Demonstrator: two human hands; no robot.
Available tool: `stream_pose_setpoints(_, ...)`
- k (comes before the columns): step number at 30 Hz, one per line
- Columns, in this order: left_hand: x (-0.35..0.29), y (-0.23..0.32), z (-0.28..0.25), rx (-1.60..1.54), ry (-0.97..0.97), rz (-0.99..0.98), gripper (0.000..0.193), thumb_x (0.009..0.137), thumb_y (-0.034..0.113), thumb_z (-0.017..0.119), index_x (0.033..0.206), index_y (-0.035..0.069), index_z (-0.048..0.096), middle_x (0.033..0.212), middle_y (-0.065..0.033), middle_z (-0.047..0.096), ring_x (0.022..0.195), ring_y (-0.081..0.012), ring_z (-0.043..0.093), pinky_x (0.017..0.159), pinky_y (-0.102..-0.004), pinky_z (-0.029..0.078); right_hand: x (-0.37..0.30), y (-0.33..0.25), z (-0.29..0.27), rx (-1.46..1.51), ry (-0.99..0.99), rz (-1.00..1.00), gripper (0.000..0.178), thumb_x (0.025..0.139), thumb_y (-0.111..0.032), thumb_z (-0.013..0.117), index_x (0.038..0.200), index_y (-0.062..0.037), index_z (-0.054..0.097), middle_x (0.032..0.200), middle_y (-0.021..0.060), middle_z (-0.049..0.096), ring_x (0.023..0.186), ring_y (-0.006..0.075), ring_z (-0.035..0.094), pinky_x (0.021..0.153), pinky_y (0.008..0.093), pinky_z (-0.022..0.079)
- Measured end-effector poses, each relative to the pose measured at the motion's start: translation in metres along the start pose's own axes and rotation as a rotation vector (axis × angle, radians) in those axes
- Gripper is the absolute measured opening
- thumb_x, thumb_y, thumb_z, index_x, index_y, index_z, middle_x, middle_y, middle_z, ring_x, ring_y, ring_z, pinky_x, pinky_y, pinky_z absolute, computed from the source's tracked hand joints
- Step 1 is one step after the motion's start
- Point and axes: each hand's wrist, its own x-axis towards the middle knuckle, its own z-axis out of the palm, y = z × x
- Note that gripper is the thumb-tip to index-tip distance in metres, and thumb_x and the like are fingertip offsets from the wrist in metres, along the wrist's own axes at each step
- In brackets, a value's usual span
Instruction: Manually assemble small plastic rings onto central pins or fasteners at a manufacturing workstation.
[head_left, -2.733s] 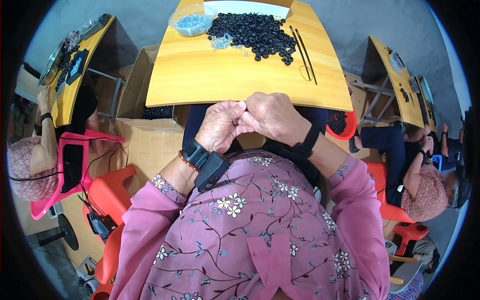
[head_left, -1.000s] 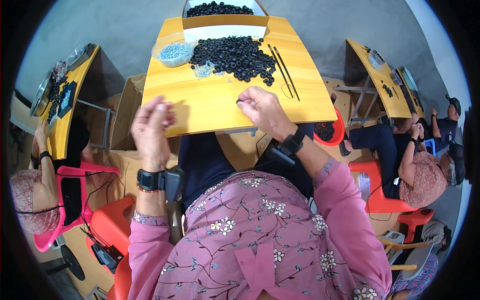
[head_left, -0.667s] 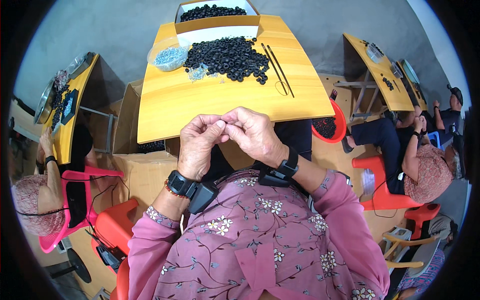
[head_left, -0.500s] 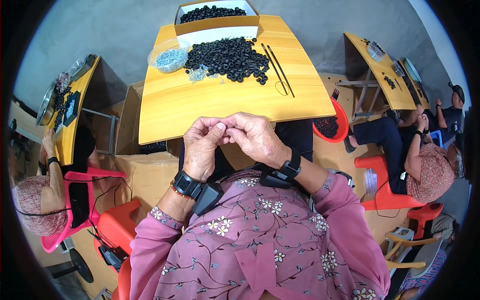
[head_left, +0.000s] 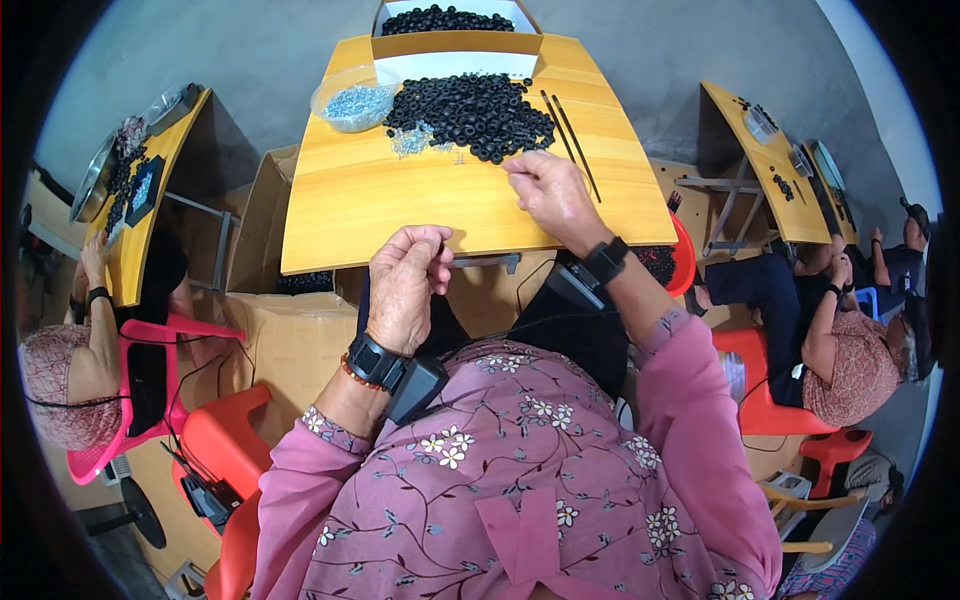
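Observation:
My left hand [head_left: 408, 280] is held above my lap at the table's front edge. Its thumb and fingers are pressed together, and whatever they hold is too small or hidden to name. Over the tabletop my right hand [head_left: 556, 195] reaches forward, fingertips bunched at the near right edge of a pile of small black ring-shaped pieces [head_left: 470, 115]; what lies between them, if anything, cannot be made out. Left of the pile stands a clear round tub [head_left: 353, 100] of small silvery pieces. Some loose silvery pieces [head_left: 412, 139] lie beside it. Two thin dark rods [head_left: 570, 135] rest right of the pile.
The wooden table [head_left: 380, 215] carries a cardboard box [head_left: 457, 43] of more black pieces at its back. A red basin [head_left: 684, 258] sits on the floor at right, a cardboard carton [head_left: 262, 230] at left. Other people sit at side tables [head_left: 160, 180] left and right.
My hands were together at the table's front edge. The right has moved forward and right to the black pile; the left stays near the edge. The view has shifted slightly.

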Motion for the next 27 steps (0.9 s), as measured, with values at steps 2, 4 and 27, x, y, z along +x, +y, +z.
stream_pose_setpoints(2,-0.001,0.001,-0.001,-0.014,0.005,0.009,0.018,0.100,0.019,0.055,0.102,0.003,0.063,0.079,-0.0018,0.061,0.061,-0.0069,0.054,0.054,-0.0204,0.044,0.014,-0.003,0.010,-0.110,-0.053,-0.100,0.017,0.086,-0.006,0.061,0.099,0.0018,0.068,0.091,0.0197,0.066,0.088,0.0378,0.064,0.080,0.0436,0.051)
stream_pose_setpoints(4,-0.002,0.001,-0.001,-0.037,0.012,0.031,0.020,0.100,0.021,0.055,0.102,0.003,0.064,0.078,-0.0007,0.060,0.060,-0.0061,0.053,0.054,-0.0198,0.044,0.027,0.002,0.022,-0.181,-0.124,-0.143,0.019,0.086,-0.005,0.061,0.102,0.0001,0.069,0.091,0.0183,0.063,0.089,0.0373,0.063,0.080,0.0436,0.050)
stream_pose_setpoints(27,0.005,-0.007,-0.008,-0.002,0.051,-0.013,0.016,0.099,0.019,0.059,0.102,0.004,0.064,0.081,-0.0015,0.063,0.061,-0.0073,0.057,0.053,-0.0204,0.046,0.045,0.000,0.048,-0.283,-0.209,-0.111,0.024,0.085,-0.018,0.067,0.096,0.0030,0.068,0.088,0.0178,0.064,0.084,0.0348,0.063,0.076,0.0425,0.050)
